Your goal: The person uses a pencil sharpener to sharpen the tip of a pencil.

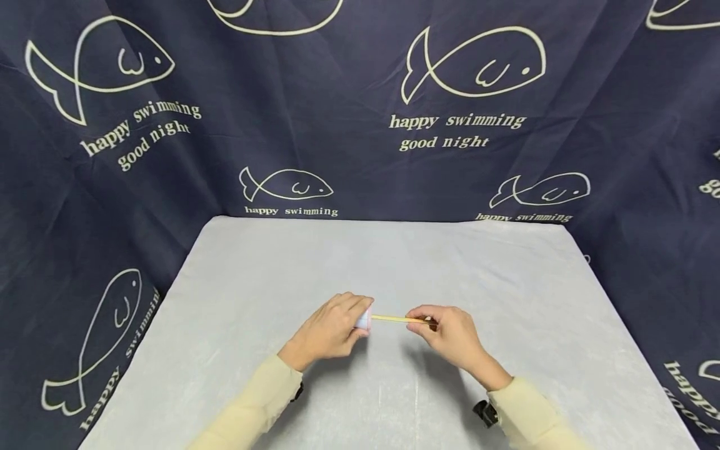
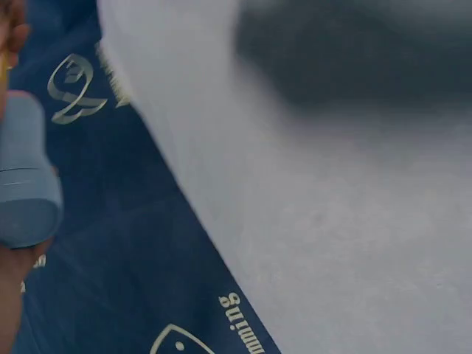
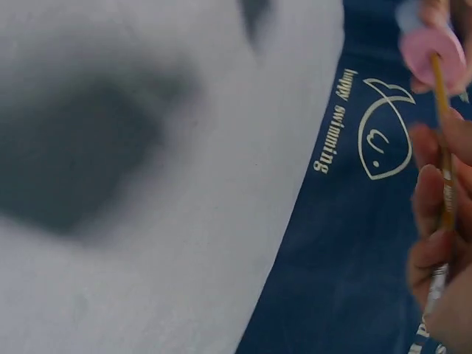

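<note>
My left hand [image 1: 333,326] grips a light-blue pencil sharpener [image 1: 364,319] with a pink end, held above the table. Yellow and slim, the pencil [image 1: 389,318] lies nearly level, its one end at the hole in the pink face [image 3: 417,53], as the right wrist view shows. How deep it sits cannot be seen. My right hand [image 1: 450,333] pinches the pencil near its other end, thumb against fingers. In the left wrist view the sharpener's rounded blue body [image 2: 26,210] shows at the left edge, partly cut off.
A table with a pale grey cloth [image 1: 360,262] lies beneath both hands. Dark blue fabric [image 1: 360,112] printed with white fish and lettering hangs behind it and at both sides. Black bands [image 1: 485,413] show at the cream sleeves [image 1: 255,400].
</note>
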### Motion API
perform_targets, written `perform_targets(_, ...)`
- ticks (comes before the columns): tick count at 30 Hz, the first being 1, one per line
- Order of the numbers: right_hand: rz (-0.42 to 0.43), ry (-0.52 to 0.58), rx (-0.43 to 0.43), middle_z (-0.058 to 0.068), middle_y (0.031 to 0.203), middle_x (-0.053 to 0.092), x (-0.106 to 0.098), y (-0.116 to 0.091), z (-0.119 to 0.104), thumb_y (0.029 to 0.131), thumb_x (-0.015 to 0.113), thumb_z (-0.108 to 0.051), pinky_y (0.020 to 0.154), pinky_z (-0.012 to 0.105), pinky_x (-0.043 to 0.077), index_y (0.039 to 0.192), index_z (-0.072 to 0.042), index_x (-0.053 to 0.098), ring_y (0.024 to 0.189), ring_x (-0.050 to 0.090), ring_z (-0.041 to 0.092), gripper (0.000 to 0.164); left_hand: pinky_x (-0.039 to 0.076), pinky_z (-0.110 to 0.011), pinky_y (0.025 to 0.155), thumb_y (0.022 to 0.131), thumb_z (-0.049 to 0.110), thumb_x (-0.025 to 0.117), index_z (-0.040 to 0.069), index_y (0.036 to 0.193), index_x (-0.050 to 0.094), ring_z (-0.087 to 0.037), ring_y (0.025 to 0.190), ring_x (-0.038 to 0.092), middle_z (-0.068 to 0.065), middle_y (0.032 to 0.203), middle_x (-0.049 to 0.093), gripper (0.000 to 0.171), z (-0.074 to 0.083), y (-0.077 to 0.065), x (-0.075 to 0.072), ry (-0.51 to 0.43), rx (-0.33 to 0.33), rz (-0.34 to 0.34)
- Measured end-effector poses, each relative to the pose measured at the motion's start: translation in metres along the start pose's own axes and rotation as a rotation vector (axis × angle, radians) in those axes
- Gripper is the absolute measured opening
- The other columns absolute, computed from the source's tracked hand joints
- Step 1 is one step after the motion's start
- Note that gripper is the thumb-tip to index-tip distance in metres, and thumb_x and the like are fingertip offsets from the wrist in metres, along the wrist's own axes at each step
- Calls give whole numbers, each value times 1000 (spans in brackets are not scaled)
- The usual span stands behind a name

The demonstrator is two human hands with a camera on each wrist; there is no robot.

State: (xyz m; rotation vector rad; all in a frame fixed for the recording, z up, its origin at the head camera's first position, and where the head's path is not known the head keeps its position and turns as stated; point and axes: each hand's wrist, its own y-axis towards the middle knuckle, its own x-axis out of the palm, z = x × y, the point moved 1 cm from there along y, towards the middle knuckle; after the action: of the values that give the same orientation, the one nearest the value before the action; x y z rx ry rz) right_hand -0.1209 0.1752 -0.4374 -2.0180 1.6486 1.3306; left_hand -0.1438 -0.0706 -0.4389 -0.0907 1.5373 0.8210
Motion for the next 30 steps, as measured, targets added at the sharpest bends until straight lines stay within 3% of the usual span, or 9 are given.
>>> perform_targets(5, 321, -224, -368, -4, 83, 72, 6, -1, 0, 89, 65, -23, 51, 23, 43, 96, -13, 73, 63, 63, 8, 14, 51, -33, 85, 82, 20, 71, -4, 123, 58, -20, 98, 62, -12, 113, 66, 48, -9, 3, -17, -254, -207, -151)
perform_targets(9, 478, -333, -525, -1, 84, 72, 9, -1, -1, 99, 50, -22, 54, 27, 45, 94, -11, 74, 67, 65, 14, 27, 49, -25, 70, 85, 20, 69, 1, 120, 60, -11, 78, 56, -4, 95, 65, 41, -12, 9, -29, -450, -316, -278)
perform_targets(12, 544, -374, -607, 1, 80, 70, 9, -1, -4, 98, 50, -15, 55, 27, 44, 92, -8, 74, 65, 63, 16, 26, 46, -21, 65, 87, 22, 68, 6, 109, 65, -5, 68, 50, 3, 81, 61, 27, -14, 12, -34, -560, -319, -332)
perform_targets(15, 603, -398, -692, 2, 75, 69, 8, -1, -8, 97, 52, -12, 53, 25, 42, 87, -5, 74, 60, 60, 16, 26, 46, -20, 70, 90, 22, 65, 10, 98, 68, -2, 70, 51, 6, 79, 64, 15, -15, 11, -35, -662, -278, -366)
perform_targets(21, 640, -413, -800, -3, 64, 64, 7, -5, -13, 96, 55, -18, 43, 15, 31, 80, -6, 74, 47, 45, 9, 29, 48, -22, 77, 92, 19, 62, 10, 91, 71, -2, 77, 53, 2, 85, 68, 13, -14, 8, -28, -791, -210, -381)
perform_targets(23, 587, -401, -761, -5, 63, 61, 7, -8, -12, 97, 54, -21, 41, 14, 29, 80, -8, 74, 45, 41, 6, 29, 48, -21, 72, 90, 20, 65, 10, 92, 70, -2, 72, 52, 2, 81, 67, 12, -11, 8, -24, -754, -224, -374)
perform_targets(25, 440, -311, -632, -9, 62, 59, 8, -13, -11, 96, 55, -24, 40, 11, 26, 82, -11, 74, 45, 36, 0, 27, 48, -20, 68, 87, 20, 67, 8, 98, 69, -2, 69, 52, 1, 82, 66, 16, -6, 6, -21, -664, -229, -352)
perform_targets(28, 136, -51, -275, -13, 61, 58, 6, -17, -9, 91, 62, -23, 41, 10, 28, 86, -14, 76, 46, 34, -7, 17, 51, -23, 72, 82, 19, 70, 2, 108, 66, -9, 77, 60, -4, 91, 69, 31, 1, 4, -18, -445, -168, -284)
perform_targets(30, -35, 140, -17, -11, 60, 58, 2, -16, -8, 88, 66, -20, 41, 12, 29, 88, -13, 76, 47, 33, -8, 13, 52, -28, 82, 80, 21, 72, -2, 113, 63, -15, 88, 64, -8, 101, 69, 42, 6, 3, -18, -265, -69, -208)
